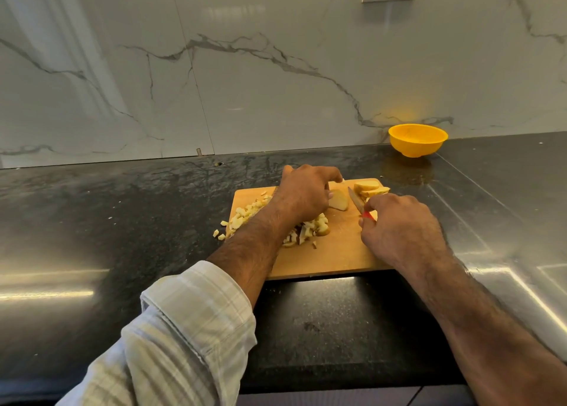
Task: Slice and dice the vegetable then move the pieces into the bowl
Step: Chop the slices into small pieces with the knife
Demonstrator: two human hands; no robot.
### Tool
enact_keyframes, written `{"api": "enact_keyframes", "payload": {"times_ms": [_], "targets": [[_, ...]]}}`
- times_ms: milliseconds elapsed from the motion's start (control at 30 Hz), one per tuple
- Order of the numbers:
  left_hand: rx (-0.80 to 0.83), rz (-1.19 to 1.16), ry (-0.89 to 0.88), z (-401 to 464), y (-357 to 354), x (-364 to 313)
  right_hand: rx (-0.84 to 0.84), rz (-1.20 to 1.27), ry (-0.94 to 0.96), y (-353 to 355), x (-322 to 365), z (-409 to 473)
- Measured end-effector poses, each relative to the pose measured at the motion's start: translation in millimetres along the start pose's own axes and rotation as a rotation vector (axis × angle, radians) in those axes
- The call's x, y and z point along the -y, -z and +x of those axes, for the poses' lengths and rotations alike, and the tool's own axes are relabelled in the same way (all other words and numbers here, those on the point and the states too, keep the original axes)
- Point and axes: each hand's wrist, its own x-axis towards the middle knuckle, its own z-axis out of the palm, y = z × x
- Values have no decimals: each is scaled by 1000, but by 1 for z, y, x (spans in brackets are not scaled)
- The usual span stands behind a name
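On the pale wooden cutting board [334, 252] we see our left hand [302, 195] pinning the cut potato half [339, 204] while our right hand [399, 224] grips the small red-handled knife [357, 204], whose blade could slip toward those close fingertips; the yellow plastic bowl [418, 140] waits well apart on the bench [122, 221].

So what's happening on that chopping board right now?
A person is cutting up a potato on a wooden cutting board. The left hand steadies a potato chunk, while the right hand grips a red-handled knife beside it. A pile of diced pieces lies on the board, with slices waiting at the far edge. The yellow bowl looks empty so far.
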Motion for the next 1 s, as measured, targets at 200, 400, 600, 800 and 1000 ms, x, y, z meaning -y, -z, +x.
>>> {"api": "enact_keyframes", "payload": {"times_ms": [200,400,600,800,1000], "targets": [[-13,99,-35,-2,2,-11,93,46,-4,1,2,-2],[38,134,-37,-1,9,-11,100,57,-3,2,4,-3],[155,92,-25,-3,13,-4,110,97,4,2,5,-4],[181,114,-31,-3,11,-7,156,84,8,0,6,-4],[213,80,-60,-4,13,-8,122,60,72,-4,4,-6]]}}
